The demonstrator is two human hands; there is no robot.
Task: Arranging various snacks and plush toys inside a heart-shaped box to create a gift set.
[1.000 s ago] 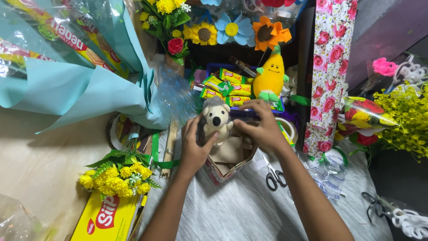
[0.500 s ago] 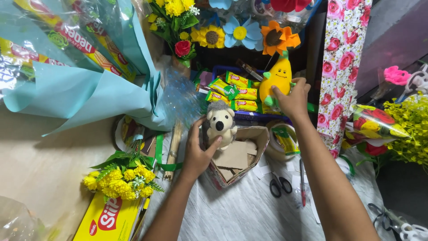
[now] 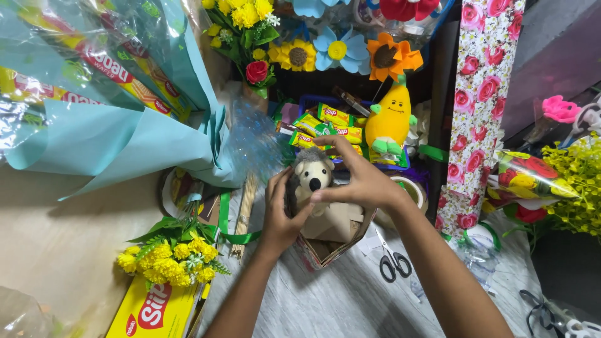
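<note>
A small grey and cream plush hedgehog (image 3: pixel 311 176) sits at the upper left of a heart-shaped cardboard box (image 3: pixel 341 247) on the grey cloth. My left hand (image 3: pixel 280 211) cups the toy from the left and below. From the right, my right hand (image 3: pixel 357 178) curves over it, thumb and fingers touching its head and side. Crumpled brown paper (image 3: pixel 333 224) fills the box.
A yellow banana plush (image 3: pixel 389 120) and a blue tray of yellow-green snack packs (image 3: pixel 325 128) stand behind the box. Scissors (image 3: pixel 393 263) and a tape roll (image 3: pixel 413 191) lie at right. A teal-wrapped bouquet (image 3: pixel 119 119), yellow flowers (image 3: pixel 172 253), wooden sticks (image 3: pixel 244 213) sit at left.
My right hand came back from the banana plush to the hedgehog toy. My left hand stayed on the toy at the box.
</note>
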